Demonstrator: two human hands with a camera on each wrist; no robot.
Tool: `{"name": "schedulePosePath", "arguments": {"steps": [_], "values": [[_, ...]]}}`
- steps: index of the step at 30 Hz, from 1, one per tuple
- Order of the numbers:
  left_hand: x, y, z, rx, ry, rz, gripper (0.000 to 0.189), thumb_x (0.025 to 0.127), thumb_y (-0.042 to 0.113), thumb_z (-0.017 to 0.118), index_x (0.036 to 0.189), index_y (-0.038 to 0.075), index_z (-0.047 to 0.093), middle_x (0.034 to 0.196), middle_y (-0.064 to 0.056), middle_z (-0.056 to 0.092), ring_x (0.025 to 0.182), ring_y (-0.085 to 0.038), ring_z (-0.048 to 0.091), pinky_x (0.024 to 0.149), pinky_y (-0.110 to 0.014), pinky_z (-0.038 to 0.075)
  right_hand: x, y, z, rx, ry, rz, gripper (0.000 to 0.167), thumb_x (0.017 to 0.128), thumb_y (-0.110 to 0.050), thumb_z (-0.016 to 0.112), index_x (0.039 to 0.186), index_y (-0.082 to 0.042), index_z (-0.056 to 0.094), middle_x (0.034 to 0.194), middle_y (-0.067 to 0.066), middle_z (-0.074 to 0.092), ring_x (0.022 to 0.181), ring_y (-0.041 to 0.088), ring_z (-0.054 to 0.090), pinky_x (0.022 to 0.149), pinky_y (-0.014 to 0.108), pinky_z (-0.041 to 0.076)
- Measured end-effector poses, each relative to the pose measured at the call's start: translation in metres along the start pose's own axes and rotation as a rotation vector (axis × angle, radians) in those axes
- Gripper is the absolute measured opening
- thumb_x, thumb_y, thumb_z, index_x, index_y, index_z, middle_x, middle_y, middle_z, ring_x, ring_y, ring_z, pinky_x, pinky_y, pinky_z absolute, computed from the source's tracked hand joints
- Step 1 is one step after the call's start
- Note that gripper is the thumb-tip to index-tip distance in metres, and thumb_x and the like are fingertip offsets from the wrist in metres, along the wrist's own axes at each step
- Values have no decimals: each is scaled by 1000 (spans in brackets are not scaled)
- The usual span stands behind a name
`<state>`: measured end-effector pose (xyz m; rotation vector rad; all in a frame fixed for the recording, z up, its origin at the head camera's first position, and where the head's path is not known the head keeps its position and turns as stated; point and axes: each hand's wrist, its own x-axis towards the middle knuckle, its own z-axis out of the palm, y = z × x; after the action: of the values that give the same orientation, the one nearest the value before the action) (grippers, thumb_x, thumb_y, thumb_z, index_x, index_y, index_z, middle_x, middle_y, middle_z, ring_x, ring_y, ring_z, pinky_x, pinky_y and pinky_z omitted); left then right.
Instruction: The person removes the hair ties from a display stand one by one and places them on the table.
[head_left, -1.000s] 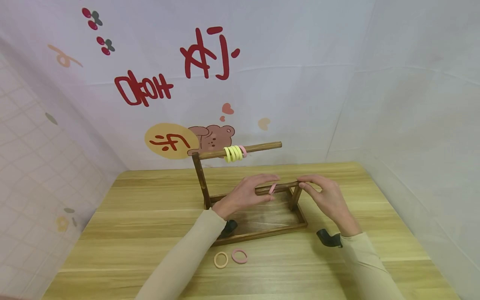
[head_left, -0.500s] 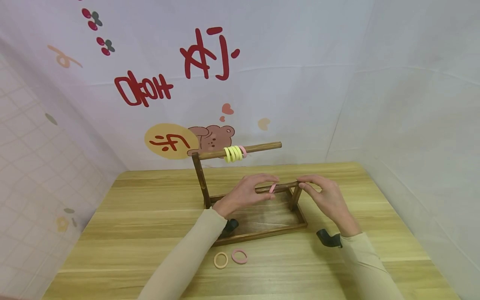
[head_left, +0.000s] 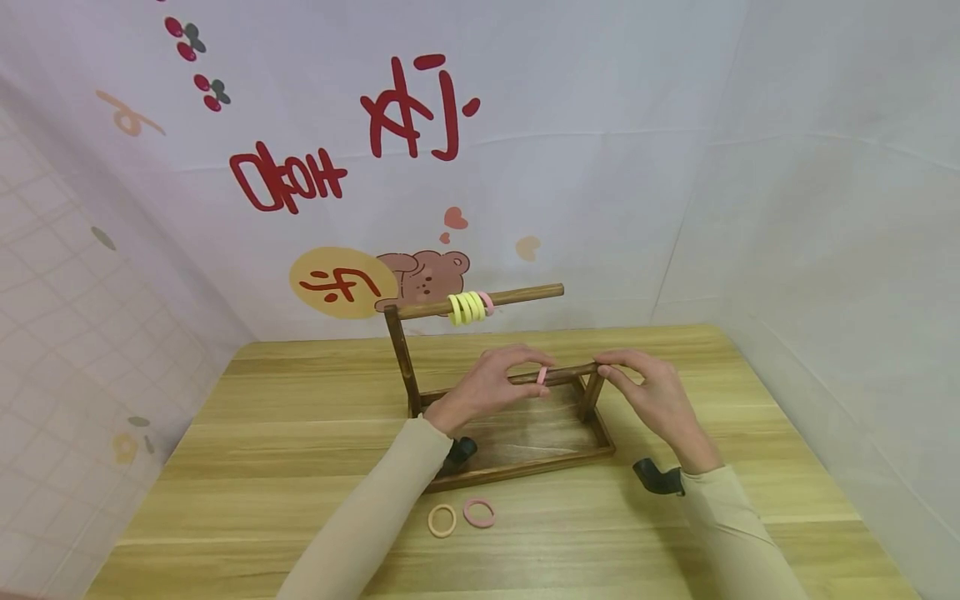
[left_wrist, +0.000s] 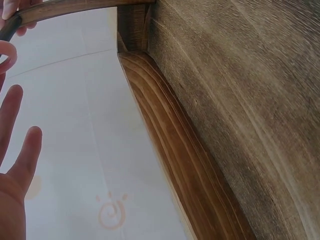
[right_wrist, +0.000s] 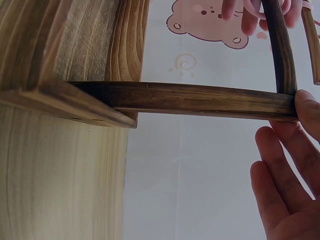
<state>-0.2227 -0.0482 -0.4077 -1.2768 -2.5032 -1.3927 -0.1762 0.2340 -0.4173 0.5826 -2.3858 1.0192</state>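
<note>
My left hand (head_left: 483, 387) pinches a pink ring (head_left: 542, 375) between thumb and fingertips. The ring encircles the lower rod (head_left: 573, 372) of a dark wooden rack; the right wrist view also shows the rod passing through this ring (right_wrist: 252, 9). At that rod's right end, my right hand (head_left: 652, 396) pinches the corner where it meets the short post (right_wrist: 210, 101), thumb on one side and fingers on the other. Several yellow rings (head_left: 467, 308) and another pink ring hang together on the upper rod (head_left: 532, 293). The rod's left part is hidden behind my left hand.
The rack's shallow tray base (head_left: 532, 470) stands on the wooden table (head_left: 300, 417). In front of it lie a light orange ring (head_left: 442, 521) and a pink ring (head_left: 479, 512). A tall post (head_left: 403, 362) carries the upper rod, whose right end is free. A white printed cloth (head_left: 600, 167) hangs behind.
My left hand has shifted slightly left, and the pink ring has moved left along the lower rod and stands more upright. My right hand stays on the rod's end.
</note>
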Motion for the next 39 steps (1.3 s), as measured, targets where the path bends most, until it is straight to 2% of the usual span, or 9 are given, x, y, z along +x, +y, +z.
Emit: {"name": "schedulePosePath", "arguments": {"steps": [3,8,13,19,24,27,32,36,39], "values": [[-2,1,-1,-6,26,-1,42,86,17,86,126,12,74,127,2,71,123,-14,62,107,-42,49,0,-1,0,0,2,0,23,92,-3,77,114,-10,79,111,5,78,106,31,72,93,12,44],[-6,0,-3,37,75,8,41,86,20,86,124,15,75,127,2,71,123,-14,63,107,-36,48,0,0,0,1,-1,2,23,92,-3,77,113,-9,79,112,5,77,108,31,71,95,10,42],[-9,-3,-5,71,126,54,39,85,18,86,122,14,76,123,0,71,117,-15,65,104,-35,50,0,0,0,1,-2,2,22,92,-3,77,113,-10,79,112,5,77,109,32,71,96,9,41],[-13,-4,-6,43,126,77,39,85,15,86,123,13,76,123,-2,69,110,-12,68,97,-36,55,0,-1,-1,-2,0,0,22,92,-3,77,113,-11,79,112,5,77,109,32,71,96,9,40],[-15,-4,-7,-37,99,53,46,86,8,85,130,9,71,123,-9,68,110,-17,71,94,-34,57,0,0,0,2,4,-2,23,91,-3,77,113,-10,79,112,5,77,108,32,71,96,8,40],[-18,-2,-8,-74,89,15,57,86,8,85,139,9,64,121,-12,68,110,-19,71,91,-30,58,0,1,0,1,4,-2,22,91,-2,78,112,-10,79,112,5,77,108,32,71,96,8,41],[-22,-1,-10,-80,94,-45,73,86,11,85,150,14,51,119,-4,68,106,-15,71,91,-31,58,0,0,0,-3,3,-3,22,92,-3,77,113,-10,79,112,5,77,108,31,71,96,9,41],[-25,-1,-11,-77,104,-55,73,85,10,86,149,16,50,118,0,67,105,-12,71,91,-33,58,0,0,0,-5,2,-7,22,92,-3,77,113,-10,79,112,5,78,108,31,71,96,9,41],[-26,-1,-12,-69,111,-56,66,85,10,86,143,13,56,119,-2,69,104,-14,71,91,-33,58,0,0,1,-9,2,-7,22,92,-3,77,113,-10,79,111,5,78,107,31,71,95,9,41]]}}
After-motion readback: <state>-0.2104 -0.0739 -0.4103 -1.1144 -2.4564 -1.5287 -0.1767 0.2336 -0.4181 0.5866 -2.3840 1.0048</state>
